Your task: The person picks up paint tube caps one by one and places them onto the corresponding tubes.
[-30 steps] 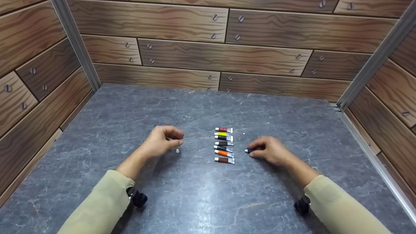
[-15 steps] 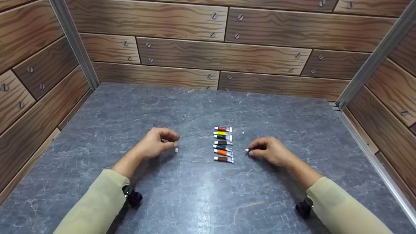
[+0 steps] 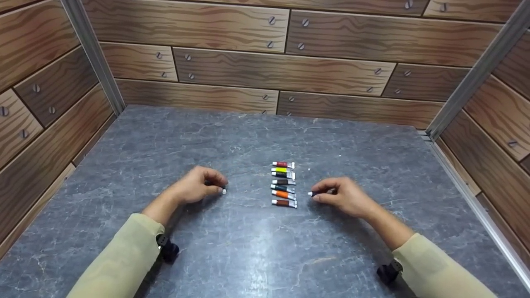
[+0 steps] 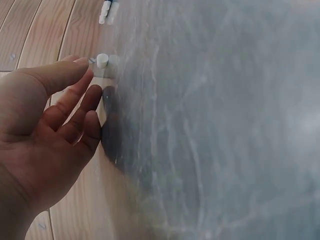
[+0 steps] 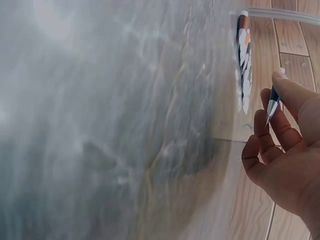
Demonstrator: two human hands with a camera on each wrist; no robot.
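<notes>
On the grey marbled tabletop (image 3: 256, 248), a column of seven small paint tubes (image 3: 283, 184) lies side by side between the two hands, white ends to the right; colours top to bottom read red, yellow, dark, brown, dark green, orange, brown.

Right hand (image 3: 345, 196) pinches an eighth small dark paint tube (image 3: 316, 193) between thumb and curled fingers, just right of the row, near the orange tube's level. The right wrist view shows the dark tube (image 5: 272, 102) held upright-ish at the fingertips, off the surface. Whether its cap is on, cannot tell.

Left hand (image 3: 196, 186) sits well left of the row, fingers loosely curled, fingertips at a small white cylindrical cap (image 3: 224, 191). The left wrist view shows the cap (image 4: 102, 60) standing on the table right at the thumb and index tips (image 4: 80, 70), touching or nearly so; a closed grip is not plain. A second tiny white speck (image 3: 309, 169) lies right of the row, too small to tell what.

Progress, as a judgement: seven tubes lined up, one tube in hand and one loose cap at the other hand, so that pair is left to deal with.

Versus half a second ago: left hand has dropped lower and closed in on the cap, which was clear of the fingers before. Right hand slid slightly down and left with its tube. Row unchanged.
</notes>
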